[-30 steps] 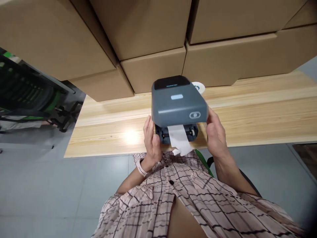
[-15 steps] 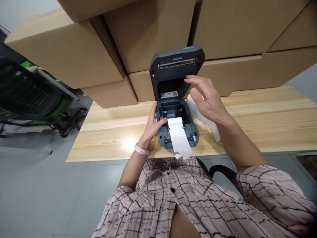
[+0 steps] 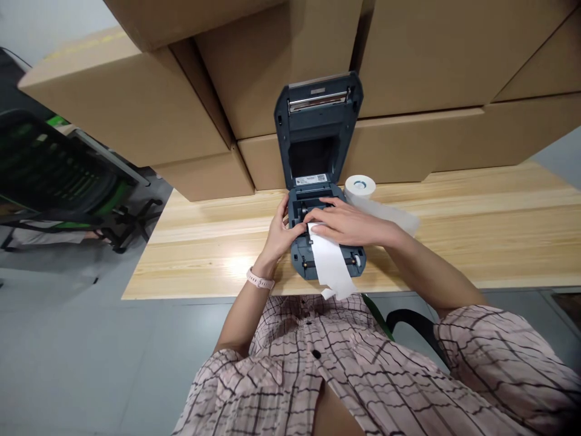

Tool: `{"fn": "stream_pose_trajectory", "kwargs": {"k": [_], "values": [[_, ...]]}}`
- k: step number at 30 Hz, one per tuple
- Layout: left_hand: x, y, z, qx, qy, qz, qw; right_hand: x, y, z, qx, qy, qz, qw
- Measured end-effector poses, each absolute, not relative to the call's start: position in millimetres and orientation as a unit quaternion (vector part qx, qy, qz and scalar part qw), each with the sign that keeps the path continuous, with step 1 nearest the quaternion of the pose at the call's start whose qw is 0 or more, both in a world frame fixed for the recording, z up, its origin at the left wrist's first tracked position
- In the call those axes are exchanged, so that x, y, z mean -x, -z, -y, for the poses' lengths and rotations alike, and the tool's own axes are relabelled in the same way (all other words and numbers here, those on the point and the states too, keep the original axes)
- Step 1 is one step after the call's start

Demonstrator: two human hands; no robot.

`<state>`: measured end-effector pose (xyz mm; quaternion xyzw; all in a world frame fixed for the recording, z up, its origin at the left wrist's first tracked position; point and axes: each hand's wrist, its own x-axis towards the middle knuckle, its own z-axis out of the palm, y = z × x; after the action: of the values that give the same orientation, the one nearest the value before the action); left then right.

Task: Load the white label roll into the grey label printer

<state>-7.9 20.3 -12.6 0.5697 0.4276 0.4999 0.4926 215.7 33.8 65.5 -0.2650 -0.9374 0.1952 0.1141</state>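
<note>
A dark grey label printer [image 3: 300, 253] stands on the table with its lid [image 3: 313, 130] raised. My left hand [image 3: 280, 237] grips the left side of its body, the thumb over the inner edge. Inside the printer, my right hand [image 3: 347, 223] has its thumb and fingers around the small paper roll, which they mostly hide. From there a white paper strip [image 3: 330, 260] runs forward over the printer's front edge and ends in a torn edge. Behind my right hand, a larger white roll [image 3: 361, 185] lies beside the printer, its loose paper end [image 3: 394, 215] trailing right.
Large cardboard boxes [image 3: 408, 60] stand stacked along the back of the wooden table [image 3: 476, 230], close behind the raised lid. To the left, a dark mesh office chair [image 3: 59, 175] stands on the grey floor.
My right hand has come down from the raised lid into the printer, onto the paper roll. The lid leans farther back. My left hand stays on the printer's side.
</note>
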Motion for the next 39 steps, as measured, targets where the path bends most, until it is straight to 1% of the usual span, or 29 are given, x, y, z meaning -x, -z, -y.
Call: {"fn": "stream_pose_trajectory", "kwargs": {"k": [2,5,7,9,11,12,14,15,16,17,18,21,23,27,31,35,39], "values": [[9.7,11.1,-21.1,-0.575,-0.502,-0.423,0.489,-214.7,-63.0,-34.5,0.263,-0.206,0.936,0.114],[17.6,8.2,-21.4,-0.567,-0.488,-0.421,0.514,-219.0,-69.3,-37.0,0.262,-0.241,0.927,0.123],[23.9,6.6,-20.3,-0.564,-0.476,-0.413,0.533,-229.4,-81.8,-35.2,0.248,-0.298,0.912,0.137],[28.1,5.4,-18.5,-0.565,-0.477,-0.406,0.537,-249.2,-97.5,-28.4,0.221,-0.367,0.886,0.181],[29.1,4.4,-16.4,-0.564,-0.483,-0.405,0.533,-278.8,-109.5,-18.1,0.179,-0.412,0.849,0.277],[28.5,3.9,-15.6,-0.562,-0.485,-0.406,0.533,-296.8,-111.9,-12.8,0.161,-0.413,0.826,0.347],[26.3,2.9,-14.4,-0.557,-0.488,-0.407,0.534,-336.0,-107.5,-5.1,0.156,-0.38,0.771,0.486],[25.1,2.6,-14.2,-0.555,-0.489,-0.407,0.536,-355.8,-100.8,-3.4,0.177,-0.354,0.742,0.54],[24.1,2.5,-14.2,-0.553,-0.49,-0.407,0.536,-374.4,-91.8,-3.6,0.215,-0.337,0.718,0.569],[23.3,2.5,-14.5,-0.553,-0.491,-0.408,0.536,-390.8,-81.1,-5.5,0.265,-0.335,0.698,0.575],[22.7,2.9,-14.8,-0.554,-0.491,-0.409,0.534,-404.0,-69.3,-8.8,0.32,-0.349,0.68,0.56],[22.4,5.4,-16.1,-0.561,-0.492,-0.415,0.52,-418.8,-33.1,-21.7,0.45,-0.432,0.628,0.465],[22.8,7.6,-16.7,-0.567,-0.494,-0.419,0.51,-409.8,-12.2,-28.3,0.476,-0.48,0.604,0.422],[23.4,10.0,-16.6,-0.574,-0.493,-0.413,0.507,-385.8,12.7,-34.4,0.458,-0.528,0.609,0.376],[22.8,8.8,-15.6,-0.574,-0.492,-0.415,0.505,-397.8,9.9,-45.0,0.431,-0.536,0.637,0.348],[22.6,5.9,-14.8,-0.576,-0.489,-0.414,0.507,-408.5,-7.8,-73.3,0.429,-0.479,0.681,0.35],[23.7,3.8,-15.0,-0.584,-0.485,-0.402,0.512,-371.9,-20.9,-109.7,0.432,-0.469,0.713,0.292]]}}
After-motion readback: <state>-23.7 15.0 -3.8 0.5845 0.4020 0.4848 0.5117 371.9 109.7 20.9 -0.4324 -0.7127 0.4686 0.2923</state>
